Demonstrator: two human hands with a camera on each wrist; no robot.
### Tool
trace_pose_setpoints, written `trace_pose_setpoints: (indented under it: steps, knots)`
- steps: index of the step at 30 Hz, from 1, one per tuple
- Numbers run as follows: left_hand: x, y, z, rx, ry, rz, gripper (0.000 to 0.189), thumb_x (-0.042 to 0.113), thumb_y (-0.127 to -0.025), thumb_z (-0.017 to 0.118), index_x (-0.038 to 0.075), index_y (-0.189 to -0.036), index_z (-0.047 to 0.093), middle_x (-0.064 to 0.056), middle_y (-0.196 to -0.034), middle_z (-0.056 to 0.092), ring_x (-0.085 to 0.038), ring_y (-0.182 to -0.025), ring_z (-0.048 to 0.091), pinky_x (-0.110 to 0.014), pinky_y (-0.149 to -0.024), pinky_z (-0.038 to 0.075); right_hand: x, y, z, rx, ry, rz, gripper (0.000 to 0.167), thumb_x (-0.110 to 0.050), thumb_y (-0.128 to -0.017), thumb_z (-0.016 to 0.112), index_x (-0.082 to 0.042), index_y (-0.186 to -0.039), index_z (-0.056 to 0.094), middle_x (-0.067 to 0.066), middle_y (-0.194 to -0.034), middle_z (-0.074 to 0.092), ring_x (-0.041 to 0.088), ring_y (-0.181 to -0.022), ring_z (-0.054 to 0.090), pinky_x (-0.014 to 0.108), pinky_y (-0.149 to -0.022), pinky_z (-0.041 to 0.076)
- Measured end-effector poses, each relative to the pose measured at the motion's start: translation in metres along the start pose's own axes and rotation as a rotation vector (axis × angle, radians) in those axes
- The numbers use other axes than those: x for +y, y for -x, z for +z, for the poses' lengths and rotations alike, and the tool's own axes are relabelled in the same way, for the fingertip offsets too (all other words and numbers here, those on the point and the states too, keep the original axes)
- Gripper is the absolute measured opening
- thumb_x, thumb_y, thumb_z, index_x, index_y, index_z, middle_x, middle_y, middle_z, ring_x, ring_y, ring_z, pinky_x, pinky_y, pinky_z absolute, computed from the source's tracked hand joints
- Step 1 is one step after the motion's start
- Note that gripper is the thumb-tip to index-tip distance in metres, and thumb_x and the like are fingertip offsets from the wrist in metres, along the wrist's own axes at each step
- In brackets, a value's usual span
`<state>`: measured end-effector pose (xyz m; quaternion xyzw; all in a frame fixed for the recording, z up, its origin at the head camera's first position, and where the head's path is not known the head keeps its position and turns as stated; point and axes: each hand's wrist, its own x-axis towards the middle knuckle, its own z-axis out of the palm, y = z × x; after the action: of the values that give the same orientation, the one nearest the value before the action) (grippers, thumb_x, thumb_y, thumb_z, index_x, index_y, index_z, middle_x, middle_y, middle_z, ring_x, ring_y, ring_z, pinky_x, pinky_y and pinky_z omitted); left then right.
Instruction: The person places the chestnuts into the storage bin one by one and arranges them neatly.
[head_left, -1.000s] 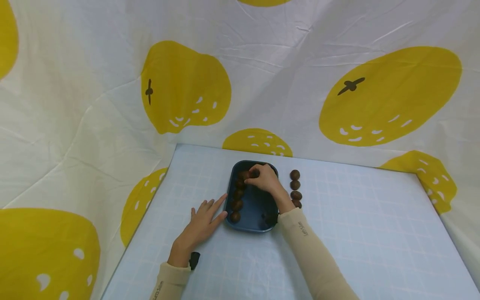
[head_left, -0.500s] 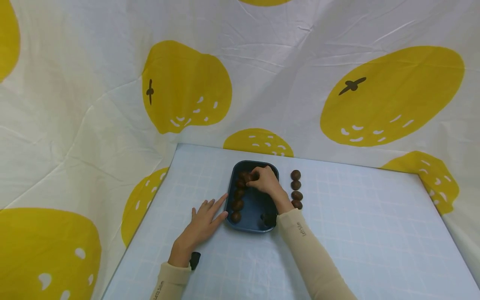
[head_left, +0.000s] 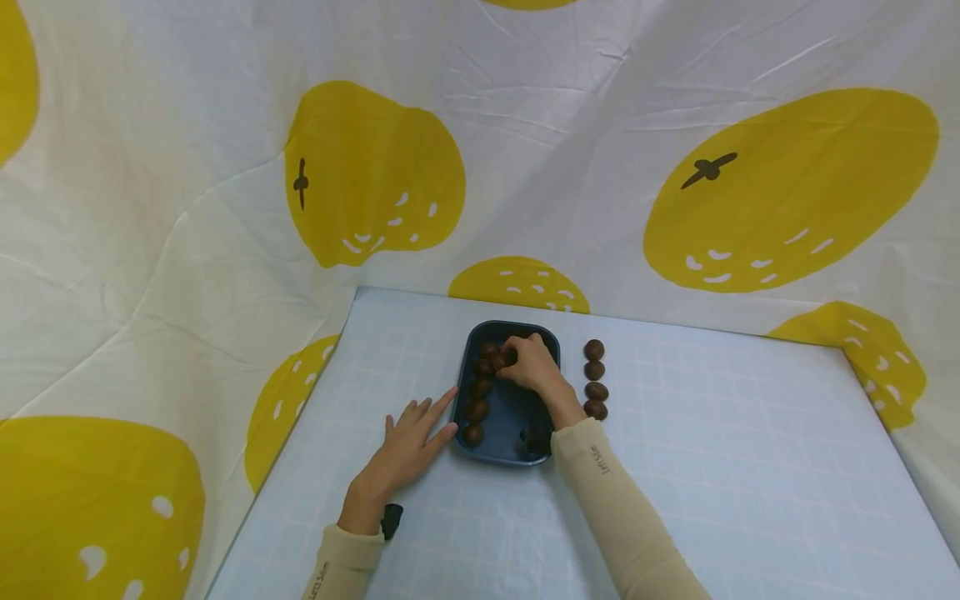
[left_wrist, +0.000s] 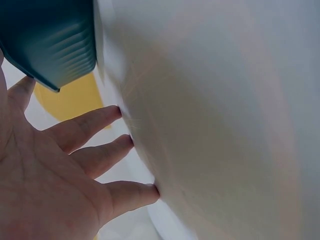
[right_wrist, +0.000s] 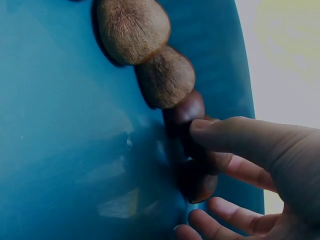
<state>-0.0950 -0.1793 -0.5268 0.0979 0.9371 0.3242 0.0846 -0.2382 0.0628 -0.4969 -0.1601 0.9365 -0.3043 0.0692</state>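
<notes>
A dark blue tray [head_left: 517,417] with rounded corners holds a column of brown chestnuts [head_left: 477,409] along its left side. My right hand [head_left: 531,367] reaches into its far part. Thumb and fingers pinch a chestnut [head_left: 498,362] just right of the column's far end. In the right wrist view, the thumb overlaps the dark chestnuts, and nearby chestnuts [right_wrist: 165,77] show rough, pale bases. Spread out, my left hand [head_left: 407,444] lies by the tray's left side, thumb and index fingertips at the rim. Its other fingertips touch the table in the left wrist view.
Outside the tray, to its right, several chestnuts [head_left: 595,370] stand in a column on the pale checked table cover [head_left: 712,467]. A white curtain with yellow fruit prints [head_left: 525,192] rises behind and at the left. A black device [head_left: 391,521] sits at the left wrist.
My right hand has shifted slightly right and toward me with the pinched chestnut, uncovering the chestnut at the column's far end. The left hand stays at the rim.
</notes>
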Motion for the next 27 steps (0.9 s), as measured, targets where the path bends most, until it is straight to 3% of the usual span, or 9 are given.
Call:
trace_pose_setpoints:
  steps: [10, 20, 27]
  knots:
    - [-0.0002, 0.0004, 0.0012, 0.021, 0.013, 0.008, 0.06, 0.062, -0.102, 0.038, 0.046, -0.158, 0.022, -0.02, -0.156, 0.035, -0.046, -0.146, 0.02, -0.077, -0.105, 0.0, -0.0009, 0.0003, 0.0026, -0.022, 0.017, 0.034, 0.042, -0.016, -0.081, 0.084, -0.007, -0.117, 0.065, 0.019, -0.112, 0.05, 0.032, -0.097, 0.052, 0.045, -0.085, 0.048]
    - [0.0009, -0.0002, -0.0007, -0.015, 0.016, -0.015, 0.06, 0.067, -0.1, 0.034, 0.052, -0.156, 0.016, -0.016, -0.159, 0.033, -0.042, -0.148, 0.016, -0.076, -0.107, -0.002, -0.0005, -0.0001, 0.0024, -0.026, 0.018, 0.043, 0.046, -0.014, -0.081, 0.084, -0.006, -0.122, 0.065, 0.021, -0.115, 0.049, 0.034, -0.1, 0.053, 0.046, -0.086, 0.048]
    - [0.0019, 0.001, -0.001, -0.002, 0.014, -0.01, 0.06, 0.066, -0.101, 0.035, 0.051, -0.157, 0.017, -0.017, -0.158, 0.034, -0.043, -0.147, 0.018, -0.076, -0.107, -0.001, -0.0023, 0.0014, -0.0042, -0.012, -0.005, 0.02, 0.04, -0.015, -0.085, 0.081, -0.005, -0.119, 0.064, 0.021, -0.116, 0.049, 0.033, -0.101, 0.052, 0.046, -0.087, 0.048]
